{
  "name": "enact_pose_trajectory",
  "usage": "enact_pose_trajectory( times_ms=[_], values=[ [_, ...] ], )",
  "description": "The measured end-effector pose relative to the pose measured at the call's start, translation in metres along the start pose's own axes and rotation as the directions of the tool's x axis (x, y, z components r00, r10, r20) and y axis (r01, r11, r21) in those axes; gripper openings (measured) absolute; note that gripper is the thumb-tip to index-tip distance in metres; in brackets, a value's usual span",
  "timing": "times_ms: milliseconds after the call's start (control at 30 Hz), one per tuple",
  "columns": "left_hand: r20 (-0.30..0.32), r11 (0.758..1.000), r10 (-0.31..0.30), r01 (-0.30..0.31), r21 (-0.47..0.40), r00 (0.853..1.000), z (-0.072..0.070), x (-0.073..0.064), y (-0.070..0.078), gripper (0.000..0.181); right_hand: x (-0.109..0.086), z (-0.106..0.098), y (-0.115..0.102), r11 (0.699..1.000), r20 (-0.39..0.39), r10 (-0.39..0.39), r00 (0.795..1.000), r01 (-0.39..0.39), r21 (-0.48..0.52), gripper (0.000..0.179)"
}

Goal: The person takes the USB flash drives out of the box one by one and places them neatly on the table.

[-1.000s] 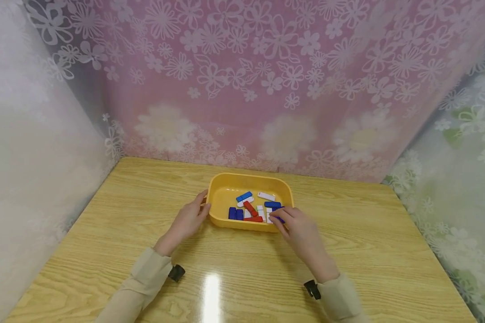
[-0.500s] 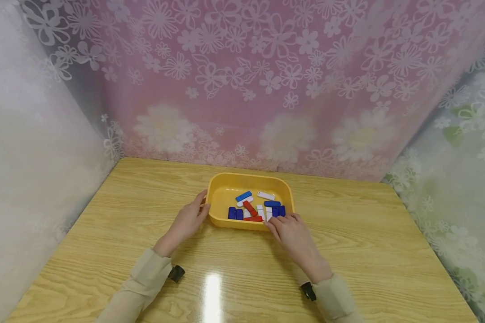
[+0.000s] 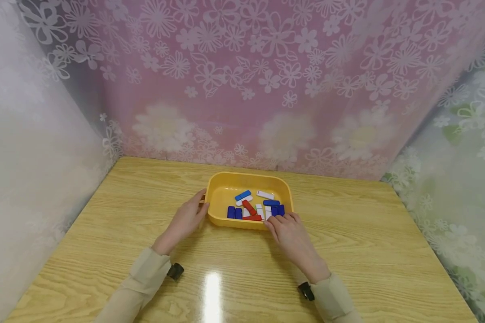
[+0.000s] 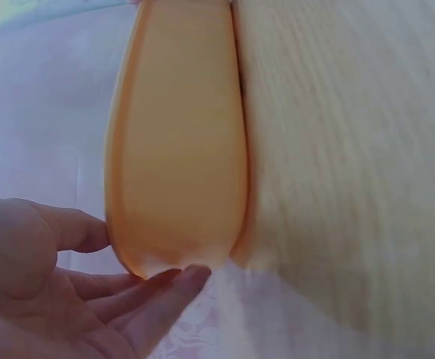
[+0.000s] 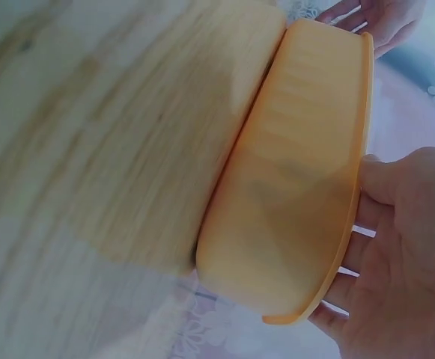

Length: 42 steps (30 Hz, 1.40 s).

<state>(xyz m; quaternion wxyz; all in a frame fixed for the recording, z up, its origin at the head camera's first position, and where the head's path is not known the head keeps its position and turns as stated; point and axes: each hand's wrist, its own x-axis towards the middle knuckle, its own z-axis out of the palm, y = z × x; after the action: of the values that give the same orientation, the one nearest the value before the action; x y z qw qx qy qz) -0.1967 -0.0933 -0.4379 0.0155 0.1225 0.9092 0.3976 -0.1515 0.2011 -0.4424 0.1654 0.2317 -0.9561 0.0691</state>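
Note:
A yellow plastic basin (image 3: 248,223) stands on the table with several USB flash drives inside, among them a red USB flash drive (image 3: 249,207), a white USB flash drive (image 3: 265,195) and a dark blue USB flash drive (image 3: 231,212). My left hand (image 3: 186,219) holds the basin's left end, its thumb at the rim and its fingers against the end wall in the left wrist view. At the near right corner my right hand (image 3: 289,231) grips the rim, with the thumb (image 5: 378,179) outside and the fingers reaching over it. The rim partly hides those fingers in the right wrist view.
The wood-grain table (image 3: 368,242) carries the basin near its back edge. A pink flowered curtain (image 3: 242,89) hangs close behind, with pale cloth (image 3: 32,148) at the left side and green-white flowered cloth (image 3: 460,215) at the right.
My right hand has drawn back from the drives at the basin's right side to the near rim, uncovering dark blue ones there. The left hand stays at the left end.

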Motion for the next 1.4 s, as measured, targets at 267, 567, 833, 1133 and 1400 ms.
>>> enact_pose_trajectory(
  times_ms=[267, 567, 833, 1133, 1400],
  values=[
    [-0.125, 0.99, 0.116, -0.104, 0.1, 0.985, -0.007, 0.013, 0.017, 0.053, 0.0, -0.002, 0.0, 0.998, -0.005, 0.029, 1.0, -0.028, 0.047, 0.019],
    [-0.142, 0.965, 0.249, -0.232, 0.124, 0.958, 0.007, 0.03, 0.042, 0.038, 0.0, 0.0, -0.001, 0.998, -0.007, 0.049, 0.999, -0.049, 0.04, 0.02],
    [-0.032, 0.957, 0.244, -0.235, 0.17, 0.969, 0.024, 0.043, 0.051, 0.034, -0.001, 0.001, -0.001, 0.999, -0.016, 0.04, 0.999, -0.039, 0.026, 0.02],
    [0.058, 0.926, 0.199, -0.207, 0.315, 0.978, 0.037, 0.052, 0.047, 0.026, -0.001, 0.002, -0.002, 0.999, -0.016, 0.034, 0.999, -0.034, 0.001, 0.02],
    [0.201, 0.874, 0.07, -0.157, 0.46, 0.977, 0.037, 0.053, 0.048, 0.029, -0.002, 0.001, -0.003, 0.999, -0.014, 0.02, 1.0, -0.021, -0.032, 0.02]
  ],
)
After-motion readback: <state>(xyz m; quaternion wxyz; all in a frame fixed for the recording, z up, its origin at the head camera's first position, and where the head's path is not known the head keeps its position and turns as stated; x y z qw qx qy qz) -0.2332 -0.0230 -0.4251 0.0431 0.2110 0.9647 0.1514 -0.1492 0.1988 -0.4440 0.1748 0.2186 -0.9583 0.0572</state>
